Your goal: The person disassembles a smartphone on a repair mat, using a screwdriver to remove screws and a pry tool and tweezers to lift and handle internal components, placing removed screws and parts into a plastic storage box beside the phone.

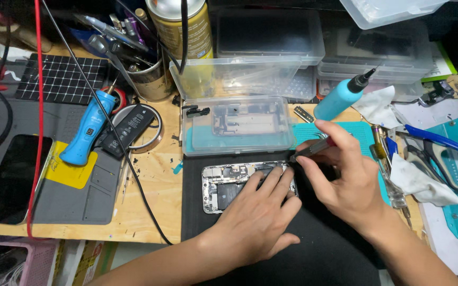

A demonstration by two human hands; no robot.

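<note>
Head view shows the left hand (258,214) lying flat on the opened phone (229,185) at centre while the right hand (340,175) grips tweezers (309,150), which may slip and scratch it.

Dark blank screen (9,177) lies flat on grey mat, far left of my left hand (255,217). Yellow rectangular label (72,169) just beside it, nearer my hand. Black battery pack (129,128) with pale print label, up-left of my hand. Gold spray can (180,26) with printed label, far beyond my hands.
</note>
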